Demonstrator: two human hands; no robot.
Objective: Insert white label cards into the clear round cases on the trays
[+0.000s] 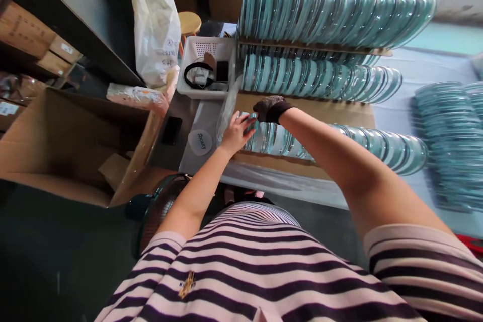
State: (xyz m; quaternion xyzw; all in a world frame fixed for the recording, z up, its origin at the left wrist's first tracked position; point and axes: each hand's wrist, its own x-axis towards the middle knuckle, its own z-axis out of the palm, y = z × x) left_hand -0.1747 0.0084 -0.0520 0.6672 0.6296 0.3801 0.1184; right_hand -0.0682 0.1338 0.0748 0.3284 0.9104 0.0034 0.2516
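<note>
Clear glass pieces with rounded edges [381, 146] stand on edge in a front row on a cardboard sheet [324, 104]. At the left end of this row is my left hand [237, 133], bare, its fingers apart and slightly bent against the endmost glass. My right hand [270, 107] wears a dark dotted glove and sits just to the right, above the same end of the row. Its fingers are curled together; what lies between them is hidden. My right forearm covers the middle of the row.
Behind stand more rows of glass [320, 78], stacked in tiers [332, 17]. Other glass stacks [449, 141] lie at the right. Left are a white basket [204, 93], a round "Sbeauty" card [200, 142], a phone [171, 131], an open carton [71, 136] and a fan [162, 211].
</note>
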